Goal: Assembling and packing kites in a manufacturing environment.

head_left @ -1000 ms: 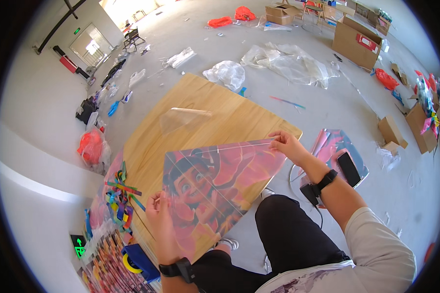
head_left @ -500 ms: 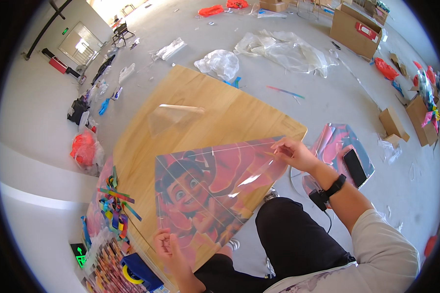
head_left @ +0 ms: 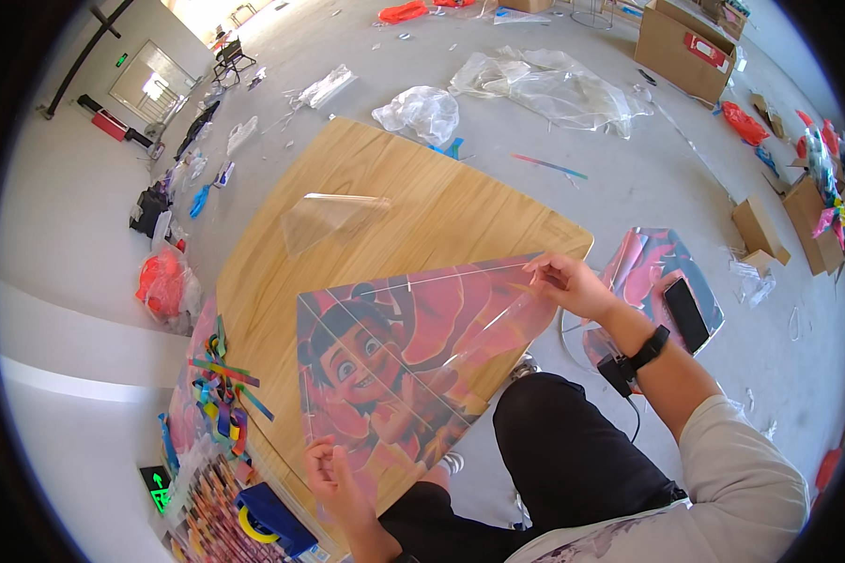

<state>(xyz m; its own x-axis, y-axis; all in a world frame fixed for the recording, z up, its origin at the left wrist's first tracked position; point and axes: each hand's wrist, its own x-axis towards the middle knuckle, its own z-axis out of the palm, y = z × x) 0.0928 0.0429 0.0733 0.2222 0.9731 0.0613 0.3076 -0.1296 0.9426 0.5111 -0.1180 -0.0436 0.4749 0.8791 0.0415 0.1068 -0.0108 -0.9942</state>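
Note:
A thin printed kite (head_left: 347, 361) of see-through film lies partly on the wooden table (head_left: 479, 220), its near edge reaching over the table's side toward my lap. It bears a red cartoon figure, and slim pale rods cross it and follow its edges. At its far right corner my right hand (head_left: 573, 286) pinches the film between thumb and fingers. My left hand (head_left: 336, 479) has its fingers curled together at the near left corner, holding the film there. Farther back on the table rests a folded clear plastic sheet (head_left: 333, 220).
Colourful ribbons (head_left: 223, 399), a blue tape dispenser (head_left: 277, 521) and a pile of printed strips (head_left: 221, 516) sit left of the table. A phone (head_left: 685, 314) lies on a stool covered with printed film (head_left: 638, 249) at right. Plastic wrap (head_left: 545, 89) and cardboard boxes (head_left: 681, 52) litter the floor.
The bright glare on the kite's right side has faded. Both hands keep their grip on the corners, with only slight shifts. The whole view has tilted a little.

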